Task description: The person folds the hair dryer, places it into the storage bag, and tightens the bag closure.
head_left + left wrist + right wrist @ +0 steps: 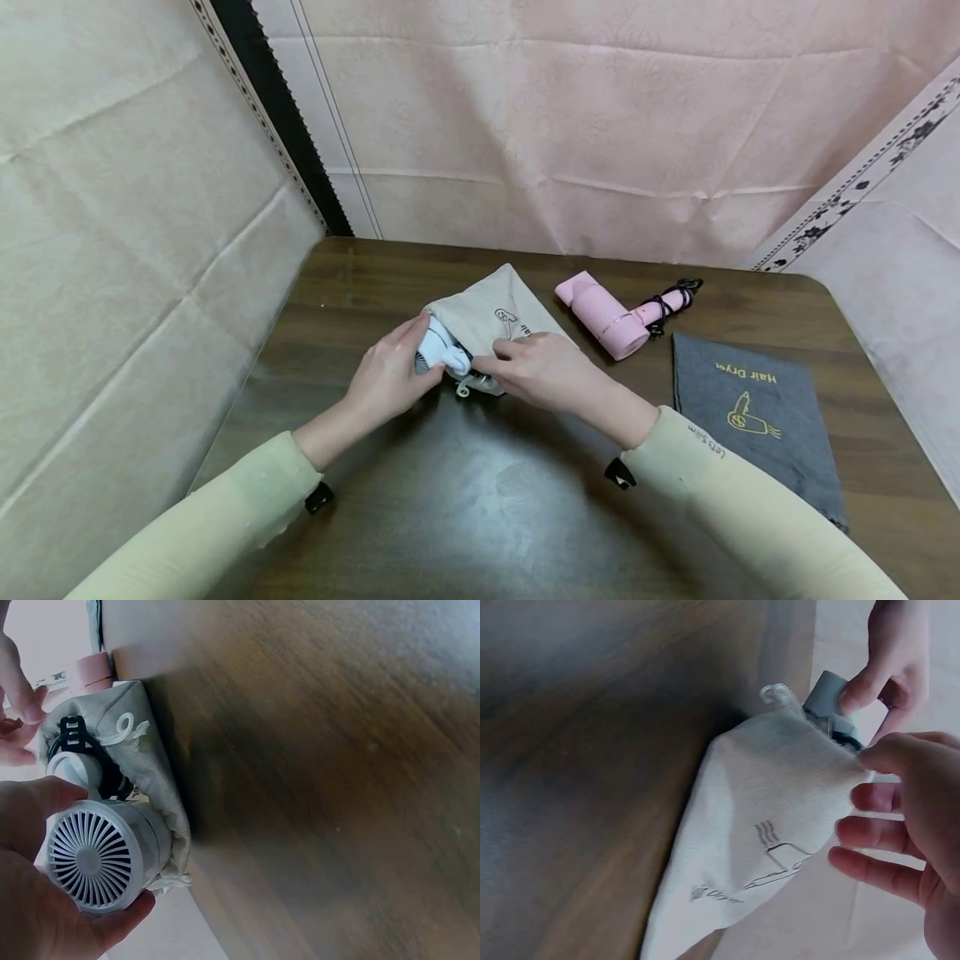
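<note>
A pale blue-white hair dryer (437, 343) lies partly inside a cream drawstring bag (487, 317), its round vented end (88, 861) sticking out of the mouth. My left hand (390, 371) grips that end, thumb on one side and fingers on the other. At the bag's mouth, my right hand (543, 367) pinches the edge of the cloth; its other fingers are spread beside the bag in the right wrist view. A black cord (112, 776) is bunched in the opening next to the dryer's handle. The rest of the dryer is hidden by the cloth.
Behind and to the right lies a pink hair dryer (600, 315) with its black cord (675, 300) wrapped around the handle. A dark grey bag (757, 408) printed "Hair Dryer" rests flat at the right of the wooden table (465, 508). Curtain-like cloth (600, 125) hangs behind.
</note>
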A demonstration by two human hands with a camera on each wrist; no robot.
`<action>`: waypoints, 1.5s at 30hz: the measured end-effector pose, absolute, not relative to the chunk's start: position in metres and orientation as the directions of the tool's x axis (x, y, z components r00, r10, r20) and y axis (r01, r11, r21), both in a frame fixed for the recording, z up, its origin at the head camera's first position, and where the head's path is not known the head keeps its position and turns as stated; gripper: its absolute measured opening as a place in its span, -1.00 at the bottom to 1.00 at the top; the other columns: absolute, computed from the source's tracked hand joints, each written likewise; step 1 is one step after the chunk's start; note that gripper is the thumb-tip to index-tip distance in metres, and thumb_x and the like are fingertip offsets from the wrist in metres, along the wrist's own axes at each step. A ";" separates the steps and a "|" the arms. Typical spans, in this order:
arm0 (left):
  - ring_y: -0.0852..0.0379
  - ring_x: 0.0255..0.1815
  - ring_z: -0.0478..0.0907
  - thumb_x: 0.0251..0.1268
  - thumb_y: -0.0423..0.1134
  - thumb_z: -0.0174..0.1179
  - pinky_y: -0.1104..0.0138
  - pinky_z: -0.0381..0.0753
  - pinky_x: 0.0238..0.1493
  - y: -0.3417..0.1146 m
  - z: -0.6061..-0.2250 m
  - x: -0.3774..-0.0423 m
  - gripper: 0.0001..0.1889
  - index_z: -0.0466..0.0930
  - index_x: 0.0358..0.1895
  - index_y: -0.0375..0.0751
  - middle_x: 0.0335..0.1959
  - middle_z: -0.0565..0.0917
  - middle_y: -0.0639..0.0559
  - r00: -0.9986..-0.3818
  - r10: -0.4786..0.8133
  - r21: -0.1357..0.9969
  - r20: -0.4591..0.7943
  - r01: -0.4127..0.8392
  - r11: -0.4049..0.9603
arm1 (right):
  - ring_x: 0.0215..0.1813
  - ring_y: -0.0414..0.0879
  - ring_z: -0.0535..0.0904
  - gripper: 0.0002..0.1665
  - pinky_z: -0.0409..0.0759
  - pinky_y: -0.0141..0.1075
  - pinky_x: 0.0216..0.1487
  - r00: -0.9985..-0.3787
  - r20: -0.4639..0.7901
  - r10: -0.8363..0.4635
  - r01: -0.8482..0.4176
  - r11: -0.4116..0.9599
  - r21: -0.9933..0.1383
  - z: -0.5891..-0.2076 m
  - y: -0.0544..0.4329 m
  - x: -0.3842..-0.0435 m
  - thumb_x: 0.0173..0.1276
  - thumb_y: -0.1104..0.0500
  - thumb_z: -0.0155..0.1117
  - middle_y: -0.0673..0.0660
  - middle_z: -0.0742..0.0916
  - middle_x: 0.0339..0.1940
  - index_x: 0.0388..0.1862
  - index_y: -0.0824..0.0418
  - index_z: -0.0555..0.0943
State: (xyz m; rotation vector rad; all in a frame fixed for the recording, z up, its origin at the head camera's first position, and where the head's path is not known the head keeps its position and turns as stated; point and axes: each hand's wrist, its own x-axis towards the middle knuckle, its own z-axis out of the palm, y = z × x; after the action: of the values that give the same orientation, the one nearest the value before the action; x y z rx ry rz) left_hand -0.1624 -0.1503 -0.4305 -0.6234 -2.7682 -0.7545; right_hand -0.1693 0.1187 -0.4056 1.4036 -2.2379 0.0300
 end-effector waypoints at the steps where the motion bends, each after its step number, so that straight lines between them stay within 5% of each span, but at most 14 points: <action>1: -0.35 0.28 0.65 0.26 -0.20 0.53 -0.15 0.71 0.19 -0.150 -0.430 -0.162 -0.21 0.44 0.49 -0.49 0.40 0.56 -0.45 -0.890 0.345 0.436 0.297 0.448 0.780 | -0.48 -0.07 0.62 -0.75 0.54 -0.22 -0.54 -0.343 0.405 -0.848 -0.847 0.465 0.256 -0.404 0.118 -0.170 0.31 0.22 0.46 -0.02 0.56 -0.44 -0.09 0.00 0.62; 14: -0.36 0.24 0.67 0.25 -0.21 0.52 -0.16 0.71 0.15 -0.154 -0.432 -0.161 -0.25 0.47 0.45 -0.49 0.37 0.58 -0.46 -0.882 0.358 0.427 0.308 0.464 0.776 | -0.42 -0.01 0.68 -0.79 0.62 -0.17 -0.44 -0.339 0.295 -0.893 -0.850 0.425 0.310 -0.398 0.110 -0.182 0.31 0.15 0.49 -0.01 0.67 -0.38 -0.15 0.03 0.62; 27: -0.35 0.26 0.66 0.26 -0.21 0.51 -0.16 0.71 0.17 -0.157 -0.433 -0.163 -0.25 0.48 0.46 -0.48 0.36 0.59 -0.45 -0.879 0.365 0.425 0.306 0.469 0.774 | -0.41 -0.08 0.70 -0.84 0.61 -0.16 -0.48 -0.430 0.297 -0.852 -0.872 0.477 0.105 -0.406 0.121 -0.185 0.44 0.26 0.40 -0.01 0.70 -0.38 -0.10 0.04 0.64; 36: -0.36 0.30 0.64 0.28 -0.21 0.50 -0.17 0.69 0.19 -0.161 -0.429 -0.164 -0.24 0.46 0.48 -0.47 0.37 0.58 -0.46 -0.877 0.379 0.427 0.295 0.475 0.769 | -0.42 -0.02 0.69 -0.77 0.65 -0.14 -0.43 -0.421 0.216 -0.881 -0.830 0.470 0.299 -0.398 0.128 -0.187 0.25 0.39 0.46 0.02 0.70 -0.39 -0.24 0.11 0.67; 45: -0.35 0.30 0.64 0.29 -0.21 0.50 -0.16 0.69 0.21 -0.160 -0.426 -0.164 -0.24 0.45 0.48 -0.49 0.39 0.57 -0.46 -0.883 0.376 0.433 0.282 0.466 0.771 | -0.40 0.02 0.72 -0.90 0.69 -0.11 -0.43 -0.486 0.197 -0.851 -0.795 0.524 0.306 -0.402 0.130 -0.195 0.41 0.23 0.44 0.09 0.76 -0.40 -0.26 0.17 0.65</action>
State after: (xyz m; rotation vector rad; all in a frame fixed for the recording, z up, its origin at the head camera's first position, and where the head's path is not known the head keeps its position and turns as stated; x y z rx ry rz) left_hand -0.1645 -0.1603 -0.4263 -0.6682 -2.7856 -0.7514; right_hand -0.1948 0.1302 -0.4022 1.3681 -2.4453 -0.2478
